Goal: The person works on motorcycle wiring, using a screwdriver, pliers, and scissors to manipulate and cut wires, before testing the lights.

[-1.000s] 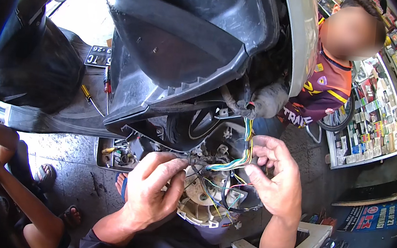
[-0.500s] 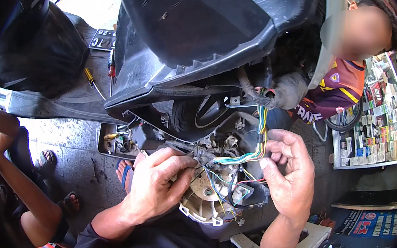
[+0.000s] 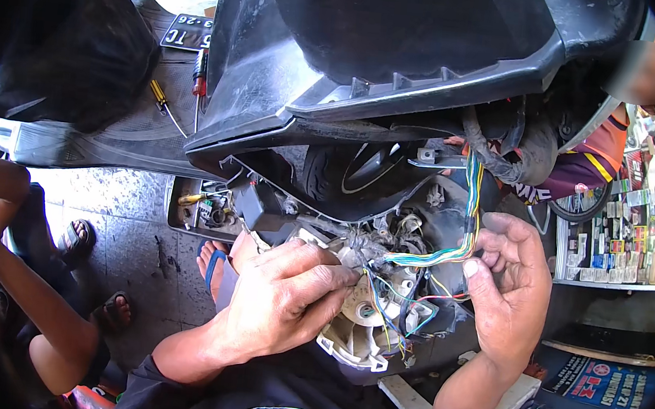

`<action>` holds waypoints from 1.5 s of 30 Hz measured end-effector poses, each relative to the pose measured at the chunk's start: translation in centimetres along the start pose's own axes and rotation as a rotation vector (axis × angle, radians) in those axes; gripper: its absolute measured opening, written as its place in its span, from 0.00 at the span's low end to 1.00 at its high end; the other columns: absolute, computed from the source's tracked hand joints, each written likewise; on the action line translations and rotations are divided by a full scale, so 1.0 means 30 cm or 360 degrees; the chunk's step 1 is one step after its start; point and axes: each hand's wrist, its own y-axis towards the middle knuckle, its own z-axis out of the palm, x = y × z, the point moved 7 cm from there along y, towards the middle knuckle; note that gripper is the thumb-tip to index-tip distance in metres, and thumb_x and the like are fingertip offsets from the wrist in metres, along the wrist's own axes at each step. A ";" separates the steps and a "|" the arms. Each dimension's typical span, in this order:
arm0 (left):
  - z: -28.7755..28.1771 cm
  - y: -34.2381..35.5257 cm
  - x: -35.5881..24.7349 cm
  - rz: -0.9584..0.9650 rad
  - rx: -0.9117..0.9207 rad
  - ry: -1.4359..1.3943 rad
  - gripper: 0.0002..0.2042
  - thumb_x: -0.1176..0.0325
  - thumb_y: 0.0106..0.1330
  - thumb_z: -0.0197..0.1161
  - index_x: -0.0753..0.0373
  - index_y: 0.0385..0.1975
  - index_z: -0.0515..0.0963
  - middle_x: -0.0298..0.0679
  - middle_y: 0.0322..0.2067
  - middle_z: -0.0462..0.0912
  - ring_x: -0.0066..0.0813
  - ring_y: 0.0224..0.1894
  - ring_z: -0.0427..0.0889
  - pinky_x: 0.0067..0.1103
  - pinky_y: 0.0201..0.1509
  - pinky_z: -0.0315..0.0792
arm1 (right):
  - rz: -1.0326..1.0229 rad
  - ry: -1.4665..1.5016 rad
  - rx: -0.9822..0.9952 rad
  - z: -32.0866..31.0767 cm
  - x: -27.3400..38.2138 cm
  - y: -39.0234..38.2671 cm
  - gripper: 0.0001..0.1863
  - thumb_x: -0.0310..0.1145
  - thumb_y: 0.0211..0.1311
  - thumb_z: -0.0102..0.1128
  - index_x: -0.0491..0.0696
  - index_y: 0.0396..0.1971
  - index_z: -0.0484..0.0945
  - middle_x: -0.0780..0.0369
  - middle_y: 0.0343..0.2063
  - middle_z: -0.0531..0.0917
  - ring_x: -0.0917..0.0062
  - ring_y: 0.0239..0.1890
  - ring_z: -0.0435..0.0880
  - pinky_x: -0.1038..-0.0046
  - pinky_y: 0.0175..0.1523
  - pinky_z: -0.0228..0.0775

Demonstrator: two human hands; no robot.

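My left hand (image 3: 288,302) is closed in a pinch on thin coloured wires (image 3: 374,290) where they leave a dark taped harness. Facing it, my right hand (image 3: 511,287) has its thumb and curled fingers closed at the bend of a bundle of green, white, yellow and blue wires (image 3: 436,258). The bundle runs up to a thick taped loom (image 3: 534,160) under a black scooter body panel (image 3: 383,108). A red wire passes under the right thumb, where its end is hidden. Below the wires lies a pale plastic housing (image 3: 354,347), partly covered by my left hand.
An open tool tray (image 3: 170,202) holds small parts at the left. Two screwdrivers (image 3: 159,96) (image 3: 201,76) lie on the scooter's footboard. One person (image 3: 59,337) sits at the lower left; another (image 3: 595,169) is behind the panel. A display case (image 3: 609,280) stands at the right.
The view has shifted, so the panel and wires sit further right and the display case is more cut off. Both hands keep their places at the wires.
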 end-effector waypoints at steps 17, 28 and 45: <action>0.022 0.010 0.011 0.0003 0.0116 0.0071 0.13 0.78 0.54 0.73 0.62 0.40 0.86 0.38 0.30 0.84 0.36 0.30 0.83 0.30 0.31 0.73 | -0.0221 -0.0124 -0.0376 -0.086 0.023 -0.046 0.16 0.17 0.56 0.66 0.41 0.47 0.83 0.59 0.37 0.91 0.87 0.31 0.80 0.82 0.37 0.71; 0.017 0.017 -0.019 0.0046 0.0188 0.0175 0.13 0.76 0.54 0.72 0.60 0.40 0.87 0.34 0.30 0.84 0.32 0.31 0.82 0.29 0.31 0.70 | -0.0073 -0.0116 -0.0328 -0.106 0.008 -0.127 0.07 0.23 0.62 0.68 0.39 0.40 0.86 0.62 0.27 0.88 0.85 0.27 0.83 0.81 0.33 0.72; 0.016 0.017 -0.004 0.0075 0.0200 0.0098 0.14 0.77 0.53 0.74 0.63 0.41 0.87 0.37 0.32 0.85 0.33 0.31 0.83 0.28 0.34 0.77 | -0.0063 -0.0250 -0.0172 0.004 0.040 0.076 0.20 0.25 0.60 0.73 0.38 0.51 0.81 0.57 0.32 0.90 0.83 0.27 0.81 0.77 0.33 0.71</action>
